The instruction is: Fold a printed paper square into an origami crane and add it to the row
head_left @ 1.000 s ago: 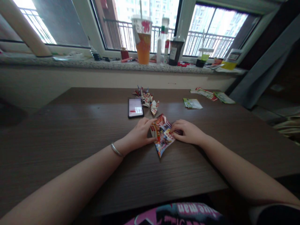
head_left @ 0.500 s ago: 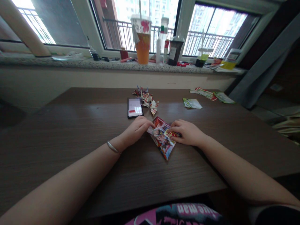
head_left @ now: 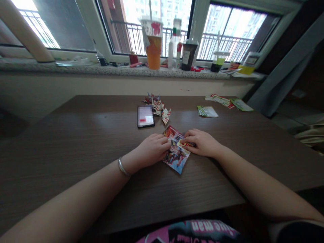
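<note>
Your two hands meet over one folded paper point(head_left: 178, 156), a bright printed sheet lying flat on the brown surface point(head_left: 76, 141) about midway between its left and right edges, with one corner pointing toward the near edge. Your left hand point(head_left: 152, 150) rests on the sheet's left side, its fingers point(head_left: 165, 145) curled together and pressed down on the paper. Your right hand point(head_left: 202, 143) covers the right upper side, its fingers point(head_left: 189, 139) drawn together and clamped on a flap there. You wear one silver bracelet point(head_left: 122, 167) on the left wrist. Beyond your left hand lies one phone point(head_left: 145, 116), face up, and just beside it toward the far edge sits one small heap of folded paper figures point(head_left: 158, 106); how many are in it you cannot tell. Toward the far right corner there are three lots of leaflets: one stack point(head_left: 207, 111) and two more point(head_left: 220, 100) point(head_left: 241, 105) nearer the edge. On the windowsill point(head_left: 76, 69) behind stand four drinks: one orange cup point(head_left: 153, 44), one white bottle point(head_left: 174, 44), one dark cup point(head_left: 188, 54) and one green cup point(head_left: 219, 62).
</note>
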Demonstrator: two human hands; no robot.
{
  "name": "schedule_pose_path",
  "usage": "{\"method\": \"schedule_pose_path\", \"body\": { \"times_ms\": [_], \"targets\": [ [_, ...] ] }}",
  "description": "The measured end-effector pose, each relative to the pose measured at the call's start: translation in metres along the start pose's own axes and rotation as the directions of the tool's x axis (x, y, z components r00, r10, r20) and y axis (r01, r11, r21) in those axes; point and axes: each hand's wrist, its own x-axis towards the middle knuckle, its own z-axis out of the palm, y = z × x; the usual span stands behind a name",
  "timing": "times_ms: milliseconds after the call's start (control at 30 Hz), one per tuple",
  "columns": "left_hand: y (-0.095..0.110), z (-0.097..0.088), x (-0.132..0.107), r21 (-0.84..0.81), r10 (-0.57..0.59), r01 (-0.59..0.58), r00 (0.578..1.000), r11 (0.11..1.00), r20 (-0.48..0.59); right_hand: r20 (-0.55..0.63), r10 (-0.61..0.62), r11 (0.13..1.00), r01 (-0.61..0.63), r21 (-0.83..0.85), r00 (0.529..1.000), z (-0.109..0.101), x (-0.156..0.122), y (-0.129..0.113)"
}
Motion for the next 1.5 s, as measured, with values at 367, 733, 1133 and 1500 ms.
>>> {"method": "schedule_pose_path", "body": {
  "times_ms": [367,733,1133,1500],
  "targets": [
    [-0.003,0.011,0.0,-0.317,0.168,-0.192,0.98,0.929,-0.104,-0.075,-0.013,0.952,0.035,0.305,0.997,0.008,-0.001,0.013],
    [0.001,0.002,-0.002,-0.345,0.138,-0.162,0.986,0.925,-0.093,-0.049,-0.057,0.902,0.072,0.427,0.997,0.006,-0.003,0.015],
    [0.003,0.001,-0.001,-0.357,0.118,-0.142,0.989,0.923,-0.087,-0.182,-0.009,0.938,0.072,0.339,0.983,0.016,0.003,0.009],
    [0.003,0.005,0.0,-0.327,0.114,-0.137,0.99,0.935,-0.089,-0.23,0.129,0.934,-0.04,0.355,0.965,0.018,0.005,0.005]
  ]
}}
